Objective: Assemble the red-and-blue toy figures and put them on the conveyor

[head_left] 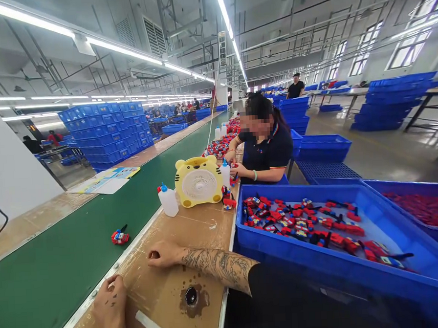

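My left hand [110,302] rests at the metal edge of the green conveyor belt [62,255], its fingers loosely curled with nothing visible in them. On the brown tabletop [152,290], my right hand [165,254] lies with its fingers curled inward, and no object shows in it. Beyond both hands, a small red and blue toy [120,236] with a black strip sits on the belt. A small round dark cup [191,296] of liquid stands in a wet patch near my right forearm.
A white squeeze bottle [168,202] and a yellow animal-shaped fan [200,181] stand ahead. To the right, a blue bin [304,250] holds many similar toys. A co-worker [265,147] sits further along, handling a toy beside another bottle [225,173]. Stacked blue crates [103,136] stand beyond the belt.
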Tool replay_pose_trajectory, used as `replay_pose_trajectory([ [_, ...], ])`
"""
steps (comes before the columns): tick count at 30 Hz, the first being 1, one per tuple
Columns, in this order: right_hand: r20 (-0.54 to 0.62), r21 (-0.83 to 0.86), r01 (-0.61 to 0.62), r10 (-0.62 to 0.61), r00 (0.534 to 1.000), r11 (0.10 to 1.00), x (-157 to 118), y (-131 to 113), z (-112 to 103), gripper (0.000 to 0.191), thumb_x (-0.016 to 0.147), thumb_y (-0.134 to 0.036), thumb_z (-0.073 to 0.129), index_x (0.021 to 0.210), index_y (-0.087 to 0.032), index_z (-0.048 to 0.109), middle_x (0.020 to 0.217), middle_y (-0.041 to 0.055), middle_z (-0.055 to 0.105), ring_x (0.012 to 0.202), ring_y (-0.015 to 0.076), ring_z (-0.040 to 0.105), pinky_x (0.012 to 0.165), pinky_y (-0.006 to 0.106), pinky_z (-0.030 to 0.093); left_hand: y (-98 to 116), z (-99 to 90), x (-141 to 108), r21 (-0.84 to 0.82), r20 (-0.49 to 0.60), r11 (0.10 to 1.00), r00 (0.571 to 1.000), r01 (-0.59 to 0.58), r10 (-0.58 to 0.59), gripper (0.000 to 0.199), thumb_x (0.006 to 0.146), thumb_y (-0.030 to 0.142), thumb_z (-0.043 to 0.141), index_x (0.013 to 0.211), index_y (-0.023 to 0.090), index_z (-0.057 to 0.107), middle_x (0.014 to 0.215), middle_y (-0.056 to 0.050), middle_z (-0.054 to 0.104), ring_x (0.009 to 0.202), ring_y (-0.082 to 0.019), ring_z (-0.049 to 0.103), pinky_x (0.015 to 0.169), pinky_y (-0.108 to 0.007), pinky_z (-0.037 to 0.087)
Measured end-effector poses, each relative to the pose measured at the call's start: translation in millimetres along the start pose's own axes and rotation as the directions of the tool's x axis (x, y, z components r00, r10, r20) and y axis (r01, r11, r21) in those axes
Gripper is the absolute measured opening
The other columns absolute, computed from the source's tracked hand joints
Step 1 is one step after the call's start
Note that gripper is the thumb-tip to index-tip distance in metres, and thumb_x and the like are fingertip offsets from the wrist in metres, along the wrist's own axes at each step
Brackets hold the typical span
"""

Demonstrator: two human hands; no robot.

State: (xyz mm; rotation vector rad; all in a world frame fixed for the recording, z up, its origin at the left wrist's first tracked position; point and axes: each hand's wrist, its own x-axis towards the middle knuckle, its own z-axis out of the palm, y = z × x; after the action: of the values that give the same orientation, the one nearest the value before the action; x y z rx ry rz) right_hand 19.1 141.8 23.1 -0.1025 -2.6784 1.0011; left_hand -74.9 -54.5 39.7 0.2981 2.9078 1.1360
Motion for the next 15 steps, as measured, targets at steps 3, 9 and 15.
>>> replay_pose_trajectory([
  [3, 0.057, -0.085, 0.085, -0.08, 0.995, 0.993, -14.4, 0.5, -8.9, 0.026, 0.078, -0.035, 0.079, 0.097, -0.018, 0.072, 0.088, -0.0005, 0.069, 0.084, 0.0161, 0.062, 0.075, 0.023, 0.046, -2.0, -1.8, -0.1, 0.014, 0.046, 1.0, 0.999, -0.006, 0.005, 0.029, 0.08, 0.043, 0.047, 0.09, 0.024, 0.066, 0.073, -0.006, 0.068, 0.074, -0.03, 0.064, 0.069, -0.038, 0.046],
  [9, 0.246, -0.088, 0.074, -0.051, 0.968, 0.993, -15.4, 2.4, -27.1, 0.029, 0.079, -0.038, 0.077, 0.1, -0.018, 0.073, 0.093, 0.0009, 0.072, 0.083, 0.0164, 0.066, 0.064, 0.02, 0.048, 13.3, -1.2, -22.8, 0.014, 0.101, 1.0, 0.995, -0.002, 0.001, 0.034, 0.081, 0.047, 0.045, 0.094, 0.024, 0.067, 0.082, -0.008, 0.07, 0.08, -0.031, 0.066, 0.07, -0.037, 0.049],
  [15, 0.28, -0.003, -0.04, 0.039, 0.959, 0.999, 36.4, -10.6, -4.5, 0.015, 0.079, -0.035, 0.075, 0.088, -0.023, 0.075, 0.082, -0.0039, 0.072, 0.073, 0.0145, 0.065, 0.053, 0.017, 0.042, 17.3, 31.8, -26.4, -0.038, 0.176, 0.991, 0.976, -0.126, 0.131, 0.037, 0.083, 0.053, 0.043, 0.09, 0.025, 0.066, 0.072, -0.005, 0.069, 0.082, -0.033, 0.068, 0.072, -0.04, 0.051],
])
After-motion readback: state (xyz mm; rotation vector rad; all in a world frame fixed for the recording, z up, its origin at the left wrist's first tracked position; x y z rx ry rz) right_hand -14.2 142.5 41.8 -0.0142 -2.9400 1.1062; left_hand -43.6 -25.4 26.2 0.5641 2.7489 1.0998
